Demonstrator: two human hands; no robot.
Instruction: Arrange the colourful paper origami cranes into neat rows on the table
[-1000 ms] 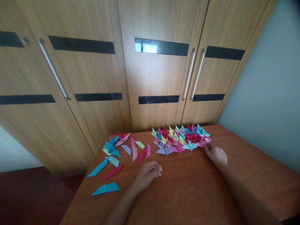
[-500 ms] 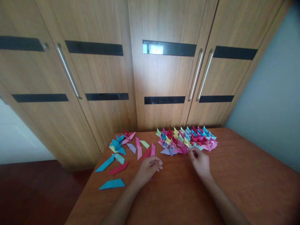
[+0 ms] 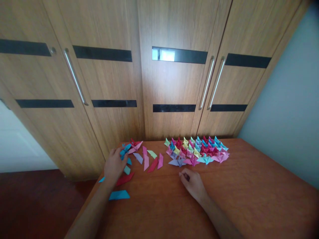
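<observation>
Left of the crane rows (image 3: pixel 196 149), the left hand (image 3: pixel 115 166) partly hides blue cranes (image 3: pixel 125 151) and strips (image 3: pixel 126 178), hold unclear; before the crane rows, the right hand (image 3: pixel 194 185) is loosely clenched.

blue origami (image 3: pixel 125 150) part-hidden, wardrobe (image 3: pixel 169 79) cut off

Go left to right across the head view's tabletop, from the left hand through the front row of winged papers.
Left hand, lilac strip, pink strips, red strip, lone pink strip, lilac winged piece, magenta one, pale blue one, pink one.
</observation>
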